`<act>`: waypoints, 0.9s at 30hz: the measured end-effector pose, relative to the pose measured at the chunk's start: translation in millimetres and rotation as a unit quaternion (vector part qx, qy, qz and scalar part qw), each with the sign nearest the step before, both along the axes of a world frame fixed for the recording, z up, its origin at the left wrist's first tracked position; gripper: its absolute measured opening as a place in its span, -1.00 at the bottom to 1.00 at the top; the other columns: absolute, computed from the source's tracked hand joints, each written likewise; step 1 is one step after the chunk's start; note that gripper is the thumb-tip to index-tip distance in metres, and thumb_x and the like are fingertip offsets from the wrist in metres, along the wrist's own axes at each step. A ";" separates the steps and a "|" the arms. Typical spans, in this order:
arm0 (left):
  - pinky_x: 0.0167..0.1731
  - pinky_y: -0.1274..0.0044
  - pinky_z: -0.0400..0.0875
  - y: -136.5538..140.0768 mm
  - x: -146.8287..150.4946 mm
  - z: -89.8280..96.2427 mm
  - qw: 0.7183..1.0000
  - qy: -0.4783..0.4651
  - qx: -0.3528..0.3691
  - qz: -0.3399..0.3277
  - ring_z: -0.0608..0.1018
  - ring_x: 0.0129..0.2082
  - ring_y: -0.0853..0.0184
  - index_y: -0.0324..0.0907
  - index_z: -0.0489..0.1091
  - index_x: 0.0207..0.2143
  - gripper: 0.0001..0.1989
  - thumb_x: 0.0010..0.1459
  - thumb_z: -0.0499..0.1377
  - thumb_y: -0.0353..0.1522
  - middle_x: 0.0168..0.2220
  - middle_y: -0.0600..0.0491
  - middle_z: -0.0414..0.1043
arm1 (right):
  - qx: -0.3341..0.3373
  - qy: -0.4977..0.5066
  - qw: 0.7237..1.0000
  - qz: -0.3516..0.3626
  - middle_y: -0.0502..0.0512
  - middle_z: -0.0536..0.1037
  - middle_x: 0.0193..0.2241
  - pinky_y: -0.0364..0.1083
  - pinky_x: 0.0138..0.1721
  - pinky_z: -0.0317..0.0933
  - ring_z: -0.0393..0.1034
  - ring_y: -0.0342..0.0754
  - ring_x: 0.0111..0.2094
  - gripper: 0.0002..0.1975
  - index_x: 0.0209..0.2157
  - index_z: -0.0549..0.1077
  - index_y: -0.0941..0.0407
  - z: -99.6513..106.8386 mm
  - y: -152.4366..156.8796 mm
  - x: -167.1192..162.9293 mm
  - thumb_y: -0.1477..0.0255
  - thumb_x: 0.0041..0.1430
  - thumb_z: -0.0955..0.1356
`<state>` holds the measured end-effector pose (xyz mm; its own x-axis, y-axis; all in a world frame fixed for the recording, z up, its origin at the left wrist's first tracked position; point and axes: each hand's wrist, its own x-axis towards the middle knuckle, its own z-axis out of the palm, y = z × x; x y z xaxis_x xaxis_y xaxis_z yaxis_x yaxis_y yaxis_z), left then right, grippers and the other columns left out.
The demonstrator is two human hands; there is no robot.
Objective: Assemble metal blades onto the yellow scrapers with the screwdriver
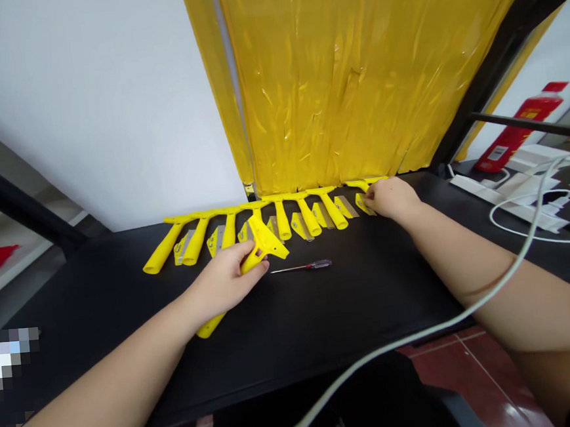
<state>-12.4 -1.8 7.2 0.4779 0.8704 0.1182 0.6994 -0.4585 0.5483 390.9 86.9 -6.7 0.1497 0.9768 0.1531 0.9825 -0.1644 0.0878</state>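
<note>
My left hand (228, 274) is wrapped round the handle of a yellow plastic scraper (264, 238), its flared head up and its handle end sticking out below my palm. My right hand (395, 198) is at the right end of the row, fingers curled against a yellow blade piece (363, 204) and a T-shaped yellow scraper handle (361, 183); which of them it grips is hidden. Several more yellow scraper handles (198, 241) lie side by side along the back edge. Yellow pieces with metal blades (302, 225) lie between them. A small screwdriver (313, 265) lies between my hands.
The black tabletop (294, 331) backs onto a white panel (109, 109) and a yellow plastic curtain (344, 84). At right are a red bottle (520, 129) and white power strips (516, 202). A pale cable (423, 334) hangs across the front, over my right forearm.
</note>
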 end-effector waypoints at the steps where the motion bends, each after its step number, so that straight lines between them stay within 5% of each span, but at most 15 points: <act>1: -0.40 0.45 0.22 -0.3 0.2 0.0 1.000 0.013 0.003 -0.004 0.39 -0.44 0.33 -0.12 0.26 -0.39 -0.68 0.33 0.13 -0.11 -0.44 0.14 0.29 | -0.014 -0.006 1.000 0.006 0.31 0.69 -0.15 0.03 -0.07 0.36 0.58 0.22 -0.05 -0.67 -0.14 0.71 0.11 0.6 -0.3 -3.4 0.27 0.34 0.34; 11: -0.27 0.38 0.34 -5.9 -1.3 1.7 0.999 0.038 -0.033 0.013 0.54 -0.28 0.20 -0.08 0.22 -0.29 -0.75 0.28 0.17 -0.14 -0.27 0.07 0.48 | -0.152 -0.031 0.987 0.034 0.33 0.67 -0.10 0.02 -0.15 0.36 0.57 0.22 -0.06 -0.75 -0.16 0.71 0.11 31.5 -31.8 -31.3 0.40 0.23 0.38; 15: -0.05 0.34 0.40 -4.8 -2.0 -2.2 0.995 -0.016 -0.089 -0.031 0.57 -0.04 0.15 -0.08 0.31 -0.16 -0.78 0.28 0.18 -0.16 -0.03 0.03 0.53 | -0.210 -0.029 0.972 0.102 0.23 0.69 -0.27 -0.02 -0.28 0.30 0.59 0.17 -0.21 -0.84 -0.31 0.71 0.10 38.0 -50.2 -35.0 0.47 0.07 0.44; 18: -0.11 0.35 0.41 -5.1 -1.7 -3.1 0.994 0.003 -0.100 -0.033 0.56 -0.13 0.17 -0.09 0.31 -0.17 -0.77 0.27 0.18 -0.15 -0.12 0.04 0.52 | -0.230 0.016 0.957 0.176 0.12 0.68 -0.36 -0.07 -0.34 0.24 0.57 0.08 -0.29 -0.89 -0.39 0.69 0.08 38.7 -61.5 -38.7 0.51 0.02 0.46; 27: -0.23 0.45 0.39 -8.4 1.2 0.1 0.988 -0.008 -0.138 -0.075 0.51 -0.26 0.26 -0.12 0.37 -0.15 -0.78 0.23 0.18 -0.19 -0.22 0.08 0.49 | -0.151 0.087 0.923 0.344 0.02 0.63 -0.45 -0.09 -0.35 0.19 0.47 -0.05 -0.43 -0.86 -0.44 0.61 0.08 26.8 -82.3 -80.5 0.59 0.10 0.42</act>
